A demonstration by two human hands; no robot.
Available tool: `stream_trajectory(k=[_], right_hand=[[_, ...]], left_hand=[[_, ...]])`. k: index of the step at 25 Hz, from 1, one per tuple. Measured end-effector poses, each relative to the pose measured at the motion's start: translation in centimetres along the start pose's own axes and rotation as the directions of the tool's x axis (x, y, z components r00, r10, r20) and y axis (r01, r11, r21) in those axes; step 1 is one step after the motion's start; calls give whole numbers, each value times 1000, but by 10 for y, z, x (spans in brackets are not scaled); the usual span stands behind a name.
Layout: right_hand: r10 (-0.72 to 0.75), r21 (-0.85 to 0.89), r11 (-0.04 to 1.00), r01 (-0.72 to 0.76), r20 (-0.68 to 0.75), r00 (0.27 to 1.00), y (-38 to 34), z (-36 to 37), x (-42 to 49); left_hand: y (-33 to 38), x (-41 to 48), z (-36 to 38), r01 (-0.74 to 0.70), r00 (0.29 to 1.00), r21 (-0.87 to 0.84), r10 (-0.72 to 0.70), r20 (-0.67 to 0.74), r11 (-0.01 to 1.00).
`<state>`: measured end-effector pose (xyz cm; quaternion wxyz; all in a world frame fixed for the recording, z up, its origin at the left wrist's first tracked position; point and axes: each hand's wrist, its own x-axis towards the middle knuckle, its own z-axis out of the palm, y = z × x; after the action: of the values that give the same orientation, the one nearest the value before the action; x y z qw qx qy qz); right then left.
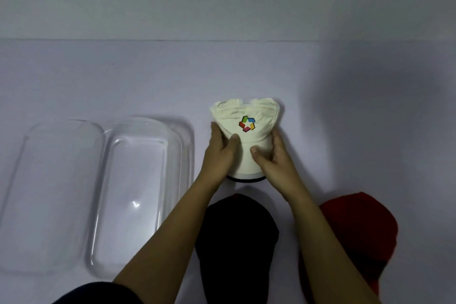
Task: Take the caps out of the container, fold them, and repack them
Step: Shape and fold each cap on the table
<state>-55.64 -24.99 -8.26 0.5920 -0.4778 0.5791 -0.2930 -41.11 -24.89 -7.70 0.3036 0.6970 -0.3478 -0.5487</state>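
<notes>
Gripping the cream cap (246, 116) with left hand (222, 148) and right hand (269, 155), fingers curling round its sides, just right of the clear container (182, 150). Seemingly finishing the first fold, leaving black cap (237, 242) and red cap (357, 229) unfolded on the near side. Not yet repacking.

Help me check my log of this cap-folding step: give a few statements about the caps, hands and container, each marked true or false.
1. The left hand and the right hand both hold the cream cap. True.
2. The black cap lies inside the clear container. False: it lies on the table, near the person.
3. The red cap lies right of the black cap. True.
4. The cream cap's logo faces down. False: it faces up.
</notes>
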Motion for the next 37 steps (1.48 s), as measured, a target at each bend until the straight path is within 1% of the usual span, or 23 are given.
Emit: stream_trajectory(k=[1, 3, 5, 7, 8, 11, 13, 16, 20, 23, 25, 27, 29, 30, 31, 32, 34, 36, 37], right_hand=[[3, -23, 1000, -3, 18, 1000, 1, -3, 0], [2, -89, 996, 2, 45, 999, 1, -9, -1], [11, -76, 997, -4, 95, 995, -1, -15, -2], [32, -55, 998, -24, 158, 987, 1, -17, 1], [41, -61, 998, -31, 166, 985, 2, -16, 1], [64, -16, 998, -62, 201, 978, 1, -18, 5], [81, -9, 997, -82, 236, 968, 2, -19, 9], [95, -7, 995, -97, 305, 948, 0, -18, 13], [92, 14, 995, -102, 337, 937, 4, -16, 16], [106, -47, 994, -96, 322, 941, 1, -18, 18], [83, -154, 987, -46, 243, 966, -6, -21, 13], [51, -261, 965, -3, 177, 983, -16, -22, 7], [33, -406, 913, 23, 132, 991, -29, -19, -3], [48, -487, 873, 10, 107, 993, -34, -17, -12], [43, -537, 843, 4, 75, 996, -40, -16, -25], [8, -553, 833, 19, 46, 999, -48, -13, -42], [-105, -519, 850, 94, 10, 994, -53, -6, -85], [-188, -496, 852, 166, 7, 982, -41, 1, -129], [-198, -495, 848, 188, 33, 980, -25, 7, -158]], left_hand=[[-2, -1, -2, -5, 999, -27, 6, 37, 1000], [-3, -2, -10, -32, 997, 14, 31, 66, 999], [-3, -1, -14, -68, 992, 111, 55, 109, 992], [-3, 0, -13, -95, 984, 137, 73, 163, 986], [-3, 0, -13, -109, 979, 127, 84, 187, 986], [-2, 4, -15, -104, 953, -9, 102, 284, 995], [-2, 4, -16, -109, 931, -60, 124, 343, 992], [-3, 5, -15, -98, 915, -101, 130, 381, 990], [-4, 8, -14, -87, 895, -128, 134, 424, 988], [-4, 9, -16, -99, 899, -91, 128, 419, 991], [-4, 7, -23, -131, 921, 19, 115, 373, 991], [1, -2, -29, -166, 941, 163, 107, 320, 973], [13, -18, -31, -186, 961, 306, 107, 255, 934], [19, -30, -33, -198, 968, 353, 125, 220, 915], [25, -42, -35, -222, 968, 369, 157, 198, 902], [30, -58, -37, -255, 962, 367, 198, 187, 895], [31, -92, -43, -307, 948, 333, 257, 186, 892], [14, -126, -47, -324, 942, 282, 281, 182, 903], [-7, -152, -48, -323, 943, 270, 285, 172, 907]])
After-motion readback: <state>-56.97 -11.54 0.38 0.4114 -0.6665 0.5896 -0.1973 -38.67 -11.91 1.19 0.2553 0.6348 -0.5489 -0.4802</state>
